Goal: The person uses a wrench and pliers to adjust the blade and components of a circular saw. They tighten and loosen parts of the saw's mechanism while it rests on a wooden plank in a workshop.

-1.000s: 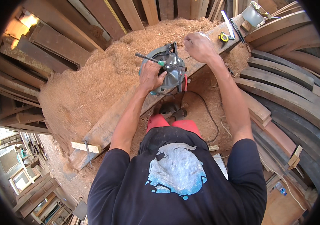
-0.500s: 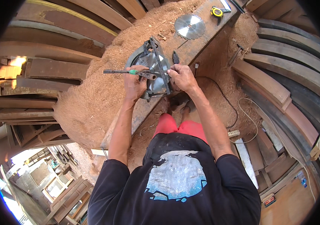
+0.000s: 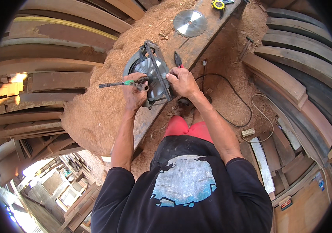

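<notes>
The left hand (image 3: pixel 134 93) is closed round a long tool with a green band, a wrench (image 3: pixel 124 82), whose dark shaft runs out to the left over the sawdust; its working end sits at the centre of the blade of the circular saw (image 3: pixel 149 73). The right hand (image 3: pixel 182 82) rests on the right side of the saw, fingers curled against the base plate and blade guard; whether it grips firmly or only steadies cannot be told. The saw lies on its side on a long plank (image 3: pixel 191 48) that runs from upper right to lower left, blade face up, metal base plate standing on edge across it.

Just beyond the right hand, pliers with red handles (image 3: pixel 178 59) lie on the plank. Further up the plank, well apart from the saw, a loose saw blade (image 3: pixel 190 23) lies flat, and beyond it a yellow tape measure (image 3: pixel 217 4) near the upper edge.

A heap of sawdust (image 3: pixel 96 105) banks against the plank on the left. A black cable (image 3: pixel 228 83) loops over the ground to the right of the right forearm, and a pale cord leads to a small socket block (image 3: pixel 248 132). Stacked curved boards (image 3: pixel 290 73) close in on both sides. The person's red shorts and dark shirt fill the lower middle.
</notes>
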`<action>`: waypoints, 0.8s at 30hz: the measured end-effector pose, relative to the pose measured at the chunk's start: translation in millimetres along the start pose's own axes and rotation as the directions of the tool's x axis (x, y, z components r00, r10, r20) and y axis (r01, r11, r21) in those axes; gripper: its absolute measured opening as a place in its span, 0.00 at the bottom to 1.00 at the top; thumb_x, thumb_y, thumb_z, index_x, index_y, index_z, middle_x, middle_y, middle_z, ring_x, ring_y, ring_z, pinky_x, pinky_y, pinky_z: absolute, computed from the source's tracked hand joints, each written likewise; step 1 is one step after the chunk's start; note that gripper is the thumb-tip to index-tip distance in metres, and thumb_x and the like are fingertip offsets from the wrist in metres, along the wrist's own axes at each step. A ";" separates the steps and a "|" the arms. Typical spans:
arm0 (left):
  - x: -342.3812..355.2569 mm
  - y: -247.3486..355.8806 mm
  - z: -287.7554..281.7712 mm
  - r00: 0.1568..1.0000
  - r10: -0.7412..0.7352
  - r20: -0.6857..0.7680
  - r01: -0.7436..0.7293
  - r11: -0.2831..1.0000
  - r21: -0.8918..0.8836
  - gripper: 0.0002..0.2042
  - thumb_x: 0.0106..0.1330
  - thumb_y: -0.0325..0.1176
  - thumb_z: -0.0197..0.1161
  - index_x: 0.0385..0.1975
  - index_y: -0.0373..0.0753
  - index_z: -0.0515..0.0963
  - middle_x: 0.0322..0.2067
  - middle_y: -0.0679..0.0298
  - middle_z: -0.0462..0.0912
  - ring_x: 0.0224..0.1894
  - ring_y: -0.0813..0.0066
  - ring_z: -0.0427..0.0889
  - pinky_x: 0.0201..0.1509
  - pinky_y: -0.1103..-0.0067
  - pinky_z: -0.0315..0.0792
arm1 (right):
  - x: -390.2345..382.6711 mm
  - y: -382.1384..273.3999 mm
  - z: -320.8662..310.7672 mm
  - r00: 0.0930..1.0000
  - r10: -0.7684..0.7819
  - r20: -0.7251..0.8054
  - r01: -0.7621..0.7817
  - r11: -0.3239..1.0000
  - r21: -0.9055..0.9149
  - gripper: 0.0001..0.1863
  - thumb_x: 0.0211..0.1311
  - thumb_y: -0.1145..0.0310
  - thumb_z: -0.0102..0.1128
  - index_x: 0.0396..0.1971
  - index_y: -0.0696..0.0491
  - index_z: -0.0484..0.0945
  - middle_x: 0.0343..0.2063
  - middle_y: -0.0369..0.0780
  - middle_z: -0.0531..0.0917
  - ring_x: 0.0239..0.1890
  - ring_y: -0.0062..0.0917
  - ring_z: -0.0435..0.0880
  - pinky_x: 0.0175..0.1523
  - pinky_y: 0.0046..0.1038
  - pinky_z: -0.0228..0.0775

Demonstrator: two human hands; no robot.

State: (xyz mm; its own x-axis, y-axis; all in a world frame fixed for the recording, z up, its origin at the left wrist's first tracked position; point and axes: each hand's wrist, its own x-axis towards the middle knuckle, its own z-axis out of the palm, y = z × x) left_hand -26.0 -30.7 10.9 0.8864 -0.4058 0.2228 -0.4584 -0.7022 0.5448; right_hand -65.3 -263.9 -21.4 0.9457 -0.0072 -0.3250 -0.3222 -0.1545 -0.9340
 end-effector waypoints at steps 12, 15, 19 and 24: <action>2.7 6.2 -5.7 1.000 0.014 0.014 -0.015 0.999 0.052 0.13 0.58 0.24 0.71 0.43 0.40 0.83 0.43 0.57 0.85 0.47 0.53 0.79 0.53 0.62 0.70 | 8.2 51.1 -25.4 0.971 0.122 -0.204 -0.150 0.981 -0.124 0.18 0.71 0.58 0.57 0.47 0.57 0.85 0.38 0.53 0.89 0.45 0.45 0.89 0.53 0.43 0.80; 4.6 7.1 -7.8 1.000 0.015 0.009 -0.016 0.998 0.053 0.12 0.58 0.24 0.71 0.43 0.40 0.83 0.43 0.57 0.84 0.47 0.53 0.79 0.53 0.62 0.71 | 25.3 63.7 -39.4 0.972 0.028 -0.234 -0.122 0.909 -0.398 0.18 0.69 0.63 0.56 0.53 0.52 0.85 0.43 0.55 0.88 0.51 0.52 0.86 0.58 0.49 0.78; 4.6 6.1 -10.5 1.000 0.030 0.008 -0.030 0.998 0.056 0.13 0.59 0.25 0.72 0.44 0.41 0.83 0.43 0.57 0.84 0.48 0.53 0.79 0.53 0.62 0.71 | 73.2 58.6 -45.3 0.977 -0.080 -0.198 -0.065 0.772 -0.632 0.21 0.67 0.69 0.57 0.58 0.47 0.84 0.45 0.53 0.86 0.51 0.50 0.85 0.57 0.49 0.78; 2.7 7.6 -9.8 1.000 0.001 -0.006 -0.001 0.999 0.041 0.18 0.54 0.22 0.73 0.46 0.40 0.83 0.45 0.56 0.85 0.50 0.52 0.80 0.55 0.61 0.72 | 129.1 61.4 -39.7 0.990 -0.092 -0.103 -0.021 0.635 -0.772 0.24 0.67 0.70 0.56 0.62 0.41 0.82 0.51 0.48 0.83 0.56 0.47 0.81 0.61 0.47 0.76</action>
State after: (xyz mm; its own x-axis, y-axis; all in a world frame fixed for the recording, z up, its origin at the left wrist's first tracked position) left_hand -26.5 -31.4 23.6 0.8863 -0.4030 0.2281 -0.4613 -0.7251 0.5112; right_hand 38.8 -313.5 -114.8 0.9707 -0.0948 -0.2207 -0.1912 -0.8610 -0.4713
